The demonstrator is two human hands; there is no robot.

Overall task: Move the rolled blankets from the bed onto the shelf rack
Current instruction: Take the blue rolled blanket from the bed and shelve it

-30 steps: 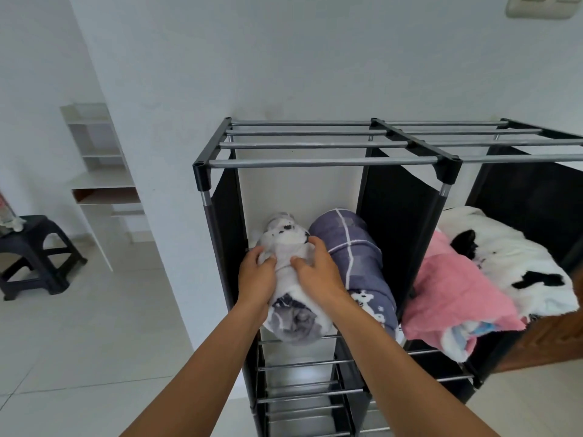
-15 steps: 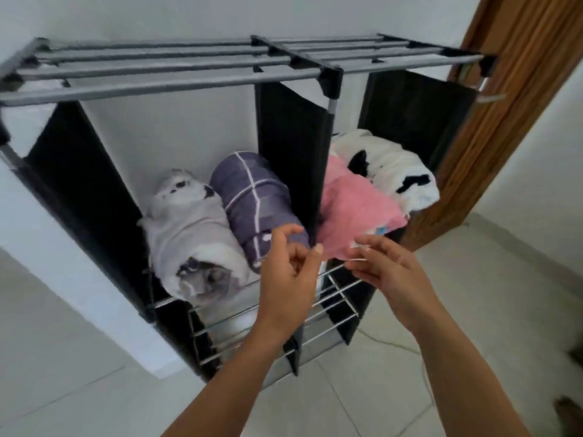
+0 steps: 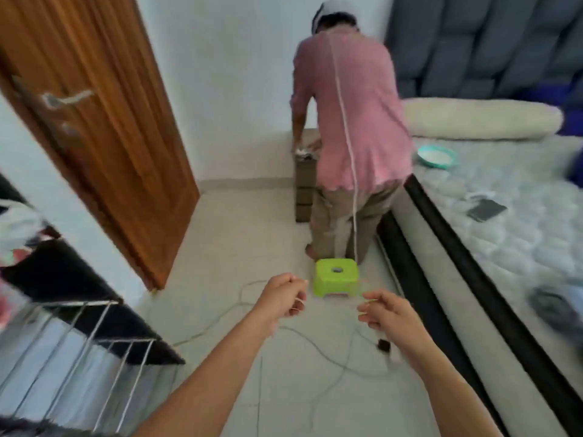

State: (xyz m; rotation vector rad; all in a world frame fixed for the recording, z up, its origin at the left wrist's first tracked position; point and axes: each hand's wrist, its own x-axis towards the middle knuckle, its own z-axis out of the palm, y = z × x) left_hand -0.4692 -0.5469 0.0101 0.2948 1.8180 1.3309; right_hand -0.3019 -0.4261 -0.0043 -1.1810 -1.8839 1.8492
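head view: the bed [image 3: 504,234] fills the side to the right of the green stool [image 3: 336,276], its mattress bare of rolled blankets in the part shown. the shelf rack [image 3: 79,335] sits well left of the stool, blurred fabric on it. another person [image 3: 350,127] bends just behind the stool. the left hand [image 3: 281,298] and right hand [image 3: 386,313] hover nearer than the stool, fingers loosely curled, empty.

Pale tiled floor [image 3: 239,222] has a lime green stool [image 3: 336,280] on it with loose white cables [image 3: 303,339] trailing around; bed [image 3: 517,234] on the right holds a cream bolster [image 3: 479,118], teal bowl [image 3: 437,156] and a dark phone [image 3: 486,210]; shelf rack [image 3: 79,335] sits far left, blurry.
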